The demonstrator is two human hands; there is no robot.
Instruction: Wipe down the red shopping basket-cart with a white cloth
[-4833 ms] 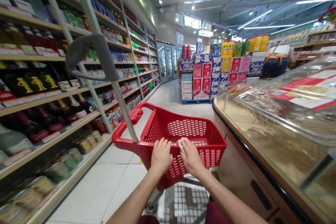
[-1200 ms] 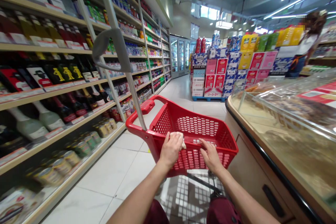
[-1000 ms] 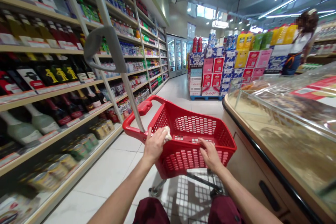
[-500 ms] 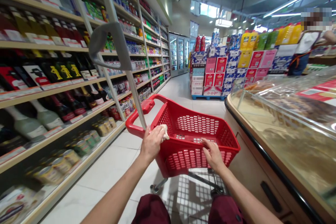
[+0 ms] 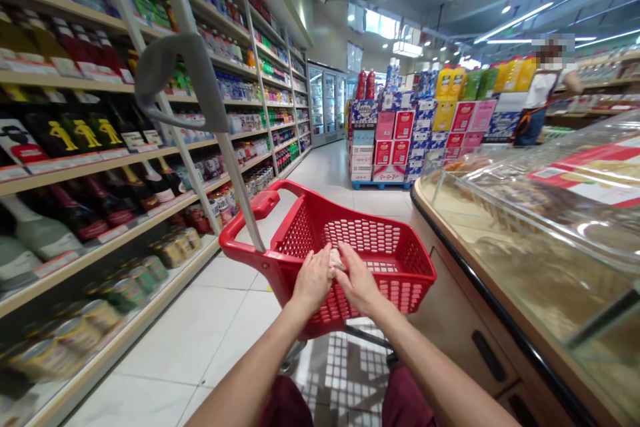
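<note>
Over the near rim of a red plastic shopping cart (image 5: 400, 276), my two hands have come together. Between their fingers is a small, crumpled whitish cloth (image 5: 337, 259). My left hand (image 5: 313, 282) presses on it from the left, fingers bent together. From the other side, my right hand (image 5: 359, 282) closes on the same cloth with thumb and fingers. Both hands partly cover it, so its full shape is hidden. A grey handle (image 5: 207, 87) on a metal pole rises from the cart's left end.
Shelves of bottles and cans (image 5: 100, 127) line the left side. A glass-topped display counter (image 5: 470, 233) stands close on the right. Ahead are stacked drink cartons (image 5: 393, 140) on a blue pallet (image 5: 383, 184). A person (image 5: 540, 93) stands beyond the counter. Tiled floor (image 5: 220, 307) runs between.
My right hand has moved left off the cart's near side and onto the cloth. My left hand, carrying the cloth, has moved right along the rim. The view has shifted slightly.
</note>
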